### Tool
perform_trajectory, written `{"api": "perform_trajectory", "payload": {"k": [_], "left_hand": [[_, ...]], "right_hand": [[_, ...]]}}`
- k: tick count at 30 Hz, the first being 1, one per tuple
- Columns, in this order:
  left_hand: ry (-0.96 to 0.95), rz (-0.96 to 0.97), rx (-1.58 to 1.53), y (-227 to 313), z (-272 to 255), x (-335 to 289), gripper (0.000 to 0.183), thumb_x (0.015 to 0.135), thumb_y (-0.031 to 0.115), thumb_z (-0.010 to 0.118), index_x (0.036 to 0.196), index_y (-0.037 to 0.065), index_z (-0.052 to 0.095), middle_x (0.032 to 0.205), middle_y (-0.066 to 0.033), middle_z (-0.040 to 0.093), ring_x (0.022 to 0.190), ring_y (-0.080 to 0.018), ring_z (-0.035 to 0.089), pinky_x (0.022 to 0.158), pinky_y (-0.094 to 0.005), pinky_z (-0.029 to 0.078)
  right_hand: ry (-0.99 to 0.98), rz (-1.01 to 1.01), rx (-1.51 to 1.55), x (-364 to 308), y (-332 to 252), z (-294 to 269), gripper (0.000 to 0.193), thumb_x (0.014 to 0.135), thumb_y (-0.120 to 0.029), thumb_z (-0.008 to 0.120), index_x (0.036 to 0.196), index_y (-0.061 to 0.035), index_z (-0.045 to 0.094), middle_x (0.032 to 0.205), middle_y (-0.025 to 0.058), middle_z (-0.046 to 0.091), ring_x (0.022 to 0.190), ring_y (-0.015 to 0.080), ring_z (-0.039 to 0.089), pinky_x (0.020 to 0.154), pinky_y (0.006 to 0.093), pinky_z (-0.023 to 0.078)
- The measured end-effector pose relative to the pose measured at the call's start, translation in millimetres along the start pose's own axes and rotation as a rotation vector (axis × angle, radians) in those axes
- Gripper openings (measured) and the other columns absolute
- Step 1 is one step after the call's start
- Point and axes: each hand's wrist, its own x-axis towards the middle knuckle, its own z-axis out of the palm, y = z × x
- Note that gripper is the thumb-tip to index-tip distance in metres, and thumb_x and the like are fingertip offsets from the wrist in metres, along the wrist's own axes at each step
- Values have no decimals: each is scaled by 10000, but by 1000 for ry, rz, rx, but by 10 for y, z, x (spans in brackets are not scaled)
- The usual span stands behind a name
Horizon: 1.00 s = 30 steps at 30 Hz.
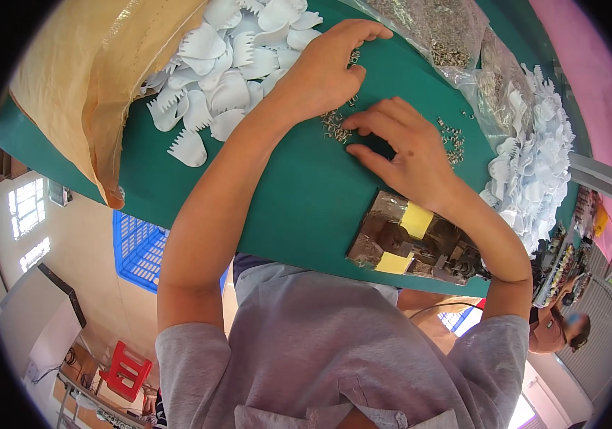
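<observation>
Small silvery metal clips (334,127) lie in a loose pile on the green tabletop. My left hand (331,68) reaches over the far side of this pile, index finger stretched out and thumb apart. A few clips show on the table between that thumb and finger. My right hand (409,146) is beside the pile, its bent fingertips at the clips and its thumb spread away below them. Neither hand visibly holds a clip. White toothed plastic pieces (234,89), shaped like small combs, are heaped left of my left hand. More clips (452,143) are scattered right of my right hand.
A brown block-like fixture (427,239) with yellow patches sits under my right forearm. Clear bags of metal clips (449,53) lie at the back. Another white heap (538,168) is on the right, a brown paper sack (98,79) on the left. A person (552,329) is farther right.
</observation>
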Motion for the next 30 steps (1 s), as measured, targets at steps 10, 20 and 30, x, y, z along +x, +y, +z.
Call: {"api": "perform_trajectory", "payload": {"k": [10,20,30], "left_hand": [[18,20,-6,11,-7,-17,534,840,-84,569,1350,63,627,1357,-127,628,1278,-307,625,1060,-395,508],[19,39,-7,-21,-3,-9,526,842,-82,551,1346,53,623,1358,-134,627,1273,-313,626,1061,-402,508],[24,31,-3,7,4,-15,534,838,-90,534,1347,48,620,1370,-144,621,1276,-331,626,1069,-408,509]], "right_hand": [[8,-2,29,-100,92,40,190,825,-5,779,982,-50,681,887,68,629,854,279,623,732,398,527],[43,44,66,-73,82,-10,208,830,9,765,1019,-48,701,945,75,651,899,284,631,752,395,536],[68,-61,-10,47,133,58,248,839,-63,807,1076,-97,743,987,55,649,893,266,606,753,385,534]]}}
